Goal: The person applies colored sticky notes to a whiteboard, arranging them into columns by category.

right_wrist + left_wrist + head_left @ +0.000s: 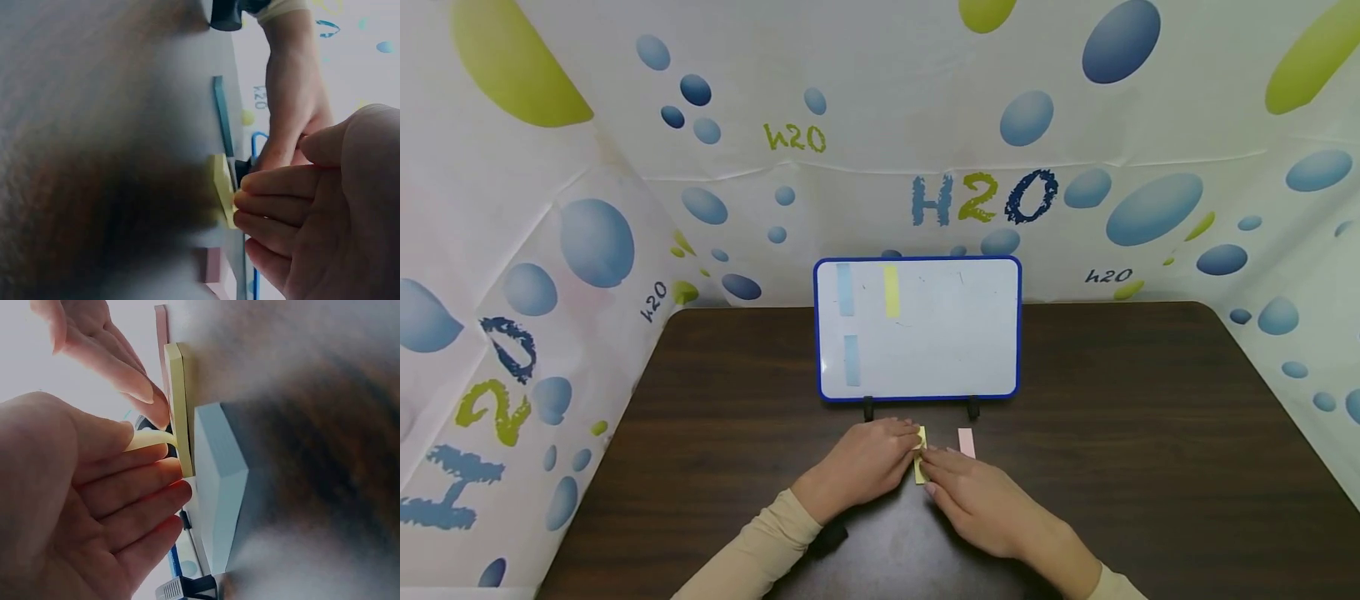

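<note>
The yellow pad (921, 473) lies on the counter (1135, 433) between my two hands, right at my fingertips. With the thumb and forefinger of my left hand (874, 457) I pinch a yellow strip (150, 439), while its other fingers stretch out beside the pad. The fingers of my right hand (985, 500) are straight and close together, their tips at the pad's upper face, touching it as far as I can see.

My left wrist view shows what the head view does not: the strip bends from my thumb down to the pad, and a blue pad (219, 481) sits near the yellow one. From above, my left hand covers that blue pad. The pink pad (966, 442) shows in all three views, on the right of the yellow one. Only the head view takes in the whole whiteboard (940, 333), with two blue strips (846, 290) and a yellow one on it.
</note>
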{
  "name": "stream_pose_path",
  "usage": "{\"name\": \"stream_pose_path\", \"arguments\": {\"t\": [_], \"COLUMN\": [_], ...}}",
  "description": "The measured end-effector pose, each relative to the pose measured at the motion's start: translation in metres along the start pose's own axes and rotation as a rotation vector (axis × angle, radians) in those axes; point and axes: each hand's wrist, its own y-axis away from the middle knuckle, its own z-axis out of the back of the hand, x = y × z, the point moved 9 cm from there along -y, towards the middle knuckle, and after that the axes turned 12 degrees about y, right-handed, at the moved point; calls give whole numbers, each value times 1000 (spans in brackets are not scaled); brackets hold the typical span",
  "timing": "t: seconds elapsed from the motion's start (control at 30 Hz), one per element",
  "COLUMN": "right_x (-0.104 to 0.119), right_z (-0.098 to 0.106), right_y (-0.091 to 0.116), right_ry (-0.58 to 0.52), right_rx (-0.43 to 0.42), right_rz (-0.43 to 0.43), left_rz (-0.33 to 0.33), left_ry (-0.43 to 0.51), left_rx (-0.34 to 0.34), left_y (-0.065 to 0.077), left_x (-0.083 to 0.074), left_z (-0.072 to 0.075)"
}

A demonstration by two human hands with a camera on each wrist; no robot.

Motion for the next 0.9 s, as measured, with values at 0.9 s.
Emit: {"name": "stream_pose_path", "arguments": {"t": [0.9], "right_x": [2], "right_z": [-6], "right_y": [-3], "right_ry": [33], "right_rx": [17], "right_rz": [9], "left_rz": [-19], "left_ry": [-159], "left_rx": [-24], "left_y": [-12], "left_x": [-8], "left_z": [-1]}}
